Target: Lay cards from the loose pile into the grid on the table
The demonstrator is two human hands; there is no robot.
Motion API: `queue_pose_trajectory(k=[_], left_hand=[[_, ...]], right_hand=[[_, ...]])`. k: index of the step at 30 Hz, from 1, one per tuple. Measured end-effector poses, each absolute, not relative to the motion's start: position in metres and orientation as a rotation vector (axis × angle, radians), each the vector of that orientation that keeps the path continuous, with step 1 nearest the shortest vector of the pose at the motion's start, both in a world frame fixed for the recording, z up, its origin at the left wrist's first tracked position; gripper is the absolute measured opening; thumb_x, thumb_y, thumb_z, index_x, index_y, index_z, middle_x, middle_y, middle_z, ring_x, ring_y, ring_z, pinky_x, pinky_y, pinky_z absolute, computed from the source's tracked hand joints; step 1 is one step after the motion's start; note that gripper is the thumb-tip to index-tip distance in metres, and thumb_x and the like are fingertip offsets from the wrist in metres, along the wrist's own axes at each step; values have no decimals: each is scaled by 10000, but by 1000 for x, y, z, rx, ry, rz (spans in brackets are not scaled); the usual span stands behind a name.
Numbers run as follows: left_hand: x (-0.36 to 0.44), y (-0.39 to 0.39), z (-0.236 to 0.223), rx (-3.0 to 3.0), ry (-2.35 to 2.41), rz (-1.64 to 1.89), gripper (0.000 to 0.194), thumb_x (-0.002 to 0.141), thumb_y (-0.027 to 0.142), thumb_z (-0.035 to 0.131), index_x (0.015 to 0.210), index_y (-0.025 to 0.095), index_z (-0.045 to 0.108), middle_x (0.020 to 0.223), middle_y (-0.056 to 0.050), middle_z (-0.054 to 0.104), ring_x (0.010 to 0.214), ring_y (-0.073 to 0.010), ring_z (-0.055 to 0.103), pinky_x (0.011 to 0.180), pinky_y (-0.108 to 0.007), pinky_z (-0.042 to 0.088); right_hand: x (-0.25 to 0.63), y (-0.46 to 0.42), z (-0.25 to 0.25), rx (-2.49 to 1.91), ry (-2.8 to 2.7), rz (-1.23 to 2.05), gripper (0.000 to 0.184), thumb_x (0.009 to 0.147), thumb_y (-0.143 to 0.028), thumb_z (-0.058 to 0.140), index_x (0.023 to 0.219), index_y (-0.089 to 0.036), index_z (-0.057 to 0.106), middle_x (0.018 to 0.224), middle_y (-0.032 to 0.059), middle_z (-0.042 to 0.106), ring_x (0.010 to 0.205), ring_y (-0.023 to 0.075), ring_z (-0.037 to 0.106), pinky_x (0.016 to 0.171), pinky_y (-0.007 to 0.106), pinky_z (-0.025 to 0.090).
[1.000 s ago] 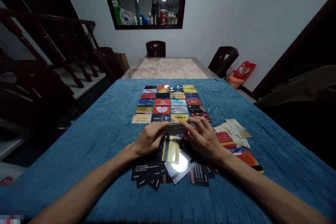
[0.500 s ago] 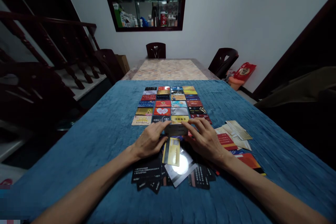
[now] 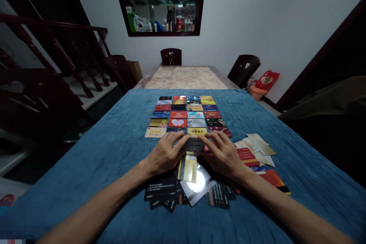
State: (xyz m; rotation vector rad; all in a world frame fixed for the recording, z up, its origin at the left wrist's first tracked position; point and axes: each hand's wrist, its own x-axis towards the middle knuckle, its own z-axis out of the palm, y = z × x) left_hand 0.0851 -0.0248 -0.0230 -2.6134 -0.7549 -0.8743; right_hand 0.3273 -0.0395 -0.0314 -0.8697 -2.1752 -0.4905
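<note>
Between my two hands a dark grey plastic card [image 3: 193, 145] is pinched by its short sides. My left hand [image 3: 166, 151] closes on its left side, with thumb below and fingers above. On its right side my right hand [image 3: 222, 155] grips in the same way; I cannot tell whether more cards lie behind it. Just below is a gold card [image 3: 187, 168], lying over a silver card [image 3: 198, 188] with a bright glare. Black cards [image 3: 161, 187] are spread under and beside these. Beyond my fingertips, a yellow card [image 3: 196, 131] lies in the nearest row of laid-out cards.
Several rows of colourful cards [image 3: 178, 114] lie face up on the blue cloth [image 3: 114, 133]. A loose heap with a red card [image 3: 247, 156] and an orange card [image 3: 273, 180] is right of my right hand. Dark chairs [image 3: 244, 69] stand round the table's far part [image 3: 185, 78].
The dark grey card has tilted so that more of its face shows, still held in both hands. The whole view has shifted slightly downward in the picture.
</note>
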Motion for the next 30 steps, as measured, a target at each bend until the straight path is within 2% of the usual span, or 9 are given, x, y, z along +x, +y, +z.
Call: queue_pose_trajectory(k=[7,14,20,27,30], left_hand=[[85,-25,-20,-2560,-693,-786,425,965,175,454,1381,92,449,1166,-199,629,1063,-285,625,834,-439,552],[85,-23,-15,-2477,-598,-809,358,958,176,487,1274,7,491,1105,-206,651,1002,-277,634,799,-405,552],[82,-20,-14,-2501,-600,-768,361,963,175,451,1290,25,486,1110,-201,644,1006,-270,627,818,-406,540],[78,-8,-13,-2520,-736,-692,431,925,212,500,1333,74,479,1186,-188,624,1084,-315,574,915,-502,493],[74,-2,-8,-2509,-805,-673,447,909,186,509,1334,50,475,1226,-202,603,1116,-325,545,935,-491,488]], right_hand=[[326,-39,-31,-859,-2165,-465,441,895,-218,579,1332,-166,546,1060,145,623,957,275,531,804,443,534],[326,-39,-31,-856,-2199,-462,468,907,-177,550,1366,-145,469,1106,155,601,998,281,529,824,449,542],[324,-38,-28,-856,-2247,-489,452,896,-126,516,1346,-134,476,1120,166,594,1043,285,509,850,449,541],[320,-21,-17,-873,-2290,-450,455,877,-153,532,1330,-150,487,1128,164,576,1045,300,479,857,474,521],[317,-7,-10,-841,-2325,-460,462,868,-194,560,1321,-135,493,1125,173,576,1034,308,468,844,474,511]])
